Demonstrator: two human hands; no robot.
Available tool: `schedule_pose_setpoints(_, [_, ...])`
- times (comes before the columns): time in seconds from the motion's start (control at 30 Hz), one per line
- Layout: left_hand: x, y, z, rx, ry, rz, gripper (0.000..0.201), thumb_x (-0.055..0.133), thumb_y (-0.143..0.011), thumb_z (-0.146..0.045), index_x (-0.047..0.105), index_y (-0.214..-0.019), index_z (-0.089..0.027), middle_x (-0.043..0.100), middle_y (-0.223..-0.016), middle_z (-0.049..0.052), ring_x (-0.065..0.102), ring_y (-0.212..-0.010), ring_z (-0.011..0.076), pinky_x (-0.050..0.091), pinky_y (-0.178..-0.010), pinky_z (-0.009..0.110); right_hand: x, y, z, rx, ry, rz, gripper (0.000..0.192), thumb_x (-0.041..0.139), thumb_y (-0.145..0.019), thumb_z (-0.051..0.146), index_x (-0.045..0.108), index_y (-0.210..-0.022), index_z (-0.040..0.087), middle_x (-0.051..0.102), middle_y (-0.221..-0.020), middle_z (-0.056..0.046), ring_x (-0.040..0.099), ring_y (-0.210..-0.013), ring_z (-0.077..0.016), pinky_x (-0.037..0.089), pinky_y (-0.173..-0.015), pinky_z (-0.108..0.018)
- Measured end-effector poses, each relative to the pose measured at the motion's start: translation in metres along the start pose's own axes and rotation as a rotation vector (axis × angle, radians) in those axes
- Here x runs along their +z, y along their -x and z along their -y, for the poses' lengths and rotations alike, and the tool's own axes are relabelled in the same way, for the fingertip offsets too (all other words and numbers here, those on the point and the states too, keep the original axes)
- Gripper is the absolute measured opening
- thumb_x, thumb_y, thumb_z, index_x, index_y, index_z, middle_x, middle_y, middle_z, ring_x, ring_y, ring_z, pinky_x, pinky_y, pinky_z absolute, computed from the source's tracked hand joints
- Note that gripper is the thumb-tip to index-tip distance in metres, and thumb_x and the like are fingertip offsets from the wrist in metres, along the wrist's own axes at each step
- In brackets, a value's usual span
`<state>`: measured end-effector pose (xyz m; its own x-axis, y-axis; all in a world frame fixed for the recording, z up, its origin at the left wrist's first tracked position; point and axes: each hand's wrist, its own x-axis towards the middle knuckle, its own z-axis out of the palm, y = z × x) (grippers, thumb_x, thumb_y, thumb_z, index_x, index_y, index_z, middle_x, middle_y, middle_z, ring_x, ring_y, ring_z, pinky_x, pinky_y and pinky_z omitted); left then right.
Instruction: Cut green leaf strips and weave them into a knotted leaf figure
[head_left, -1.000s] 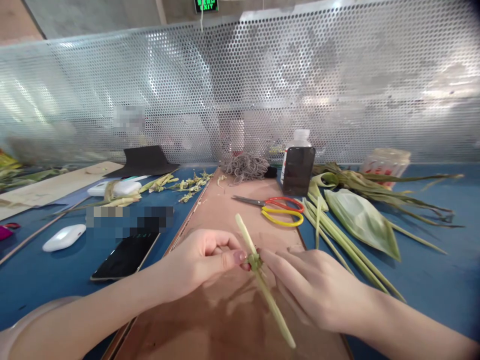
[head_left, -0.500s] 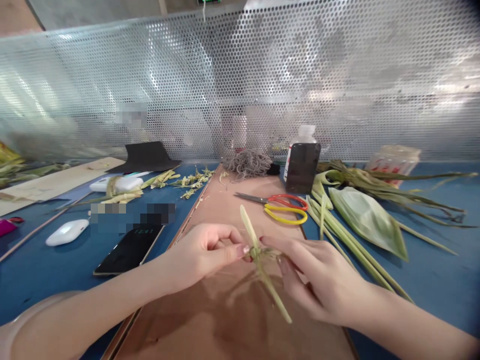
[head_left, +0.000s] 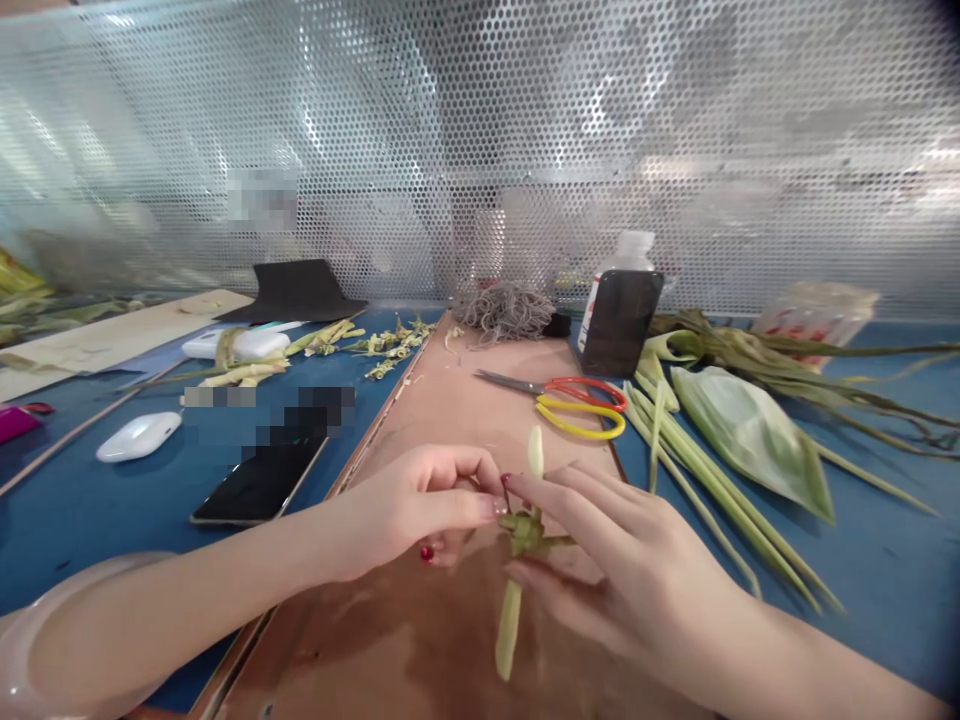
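A small knot of pale green leaf strips (head_left: pixel 525 535) is held between my two hands, above the brown board (head_left: pixel 390 640). One flat strip end points up and away from me, and another hangs towards me. My left hand (head_left: pixel 439 505) pinches the left side of the knot between thumb and forefinger. From the right, my right hand (head_left: pixel 630 545) grips it, with the thumb below and the forefinger reaching over the top. The fingers partly hide the strip ends at the sides.
Scissors (head_left: pixel 577 400) with red and yellow handles lie beyond my hands. To the right are long green stems (head_left: pixel 720 500), a broad leaf (head_left: pixel 750 430), and a dark phone (head_left: pixel 621 322) leaning on a bottle. Grey cord (head_left: pixel 502 310) is behind. Another phone (head_left: pixel 262 480) and a white case (head_left: pixel 139 437) lie left.
The knot has turned, so its near strip now hangs almost straight towards me instead of to the right. My right fingers have closed in over it. The view has shifted slightly.
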<state>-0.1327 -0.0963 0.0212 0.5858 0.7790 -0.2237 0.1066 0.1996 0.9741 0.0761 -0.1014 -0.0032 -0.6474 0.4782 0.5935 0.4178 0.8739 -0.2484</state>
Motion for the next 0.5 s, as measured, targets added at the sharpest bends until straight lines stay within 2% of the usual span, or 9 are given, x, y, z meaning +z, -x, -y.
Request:
schedule_pose_setpoints(0.17, [0.0033, -0.0014, 0.0004, 0.029, -0.016, -0.014, 0.015, 0.054, -0.087, -0.029, 0.049, -0.078, -0.017, 0.042, -0.046, -0.008, 0.039, -0.044, 0.0062, 0.037, -0.048, 0.020, -0.0003, -0.0017, 0.0031, 0.042, 0.039, 0.003, 0.017, 0.050, -0.090, 0.023, 0.056, -0.105, 0.016, 0.059, -0.077, -0.004, 0.055, -0.071, -0.0178, 0.044, -0.057, -0.028])
schedule_pose_setpoints(0.33, [0.0047, -0.0024, -0.0002, 0.009, -0.050, 0.006, 0.019, 0.050, -0.090, -0.031, 0.049, -0.076, -0.017, 0.040, -0.046, -0.009, 0.037, -0.044, 0.0061, 0.040, -0.051, 0.021, 0.0016, -0.0022, 0.0062, 0.109, 0.072, 0.104, 0.012, 0.047, -0.091, 0.022, 0.058, -0.092, 0.016, 0.059, -0.077, -0.004, 0.053, -0.074, -0.0197, 0.043, -0.059, -0.031])
schedule_pose_setpoints(0.5, [0.0039, -0.0011, -0.0026, -0.003, -0.166, 0.000, 0.017, 0.050, -0.090, -0.030, 0.049, -0.079, -0.018, 0.048, -0.051, -0.008, 0.044, -0.049, 0.0062, 0.040, -0.056, 0.020, 0.0048, -0.0013, 0.0075, 0.165, 0.036, 0.110, 0.011, 0.048, -0.090, 0.022, 0.058, -0.089, 0.017, 0.061, -0.077, -0.005, 0.053, -0.076, -0.0200, 0.044, -0.062, -0.030])
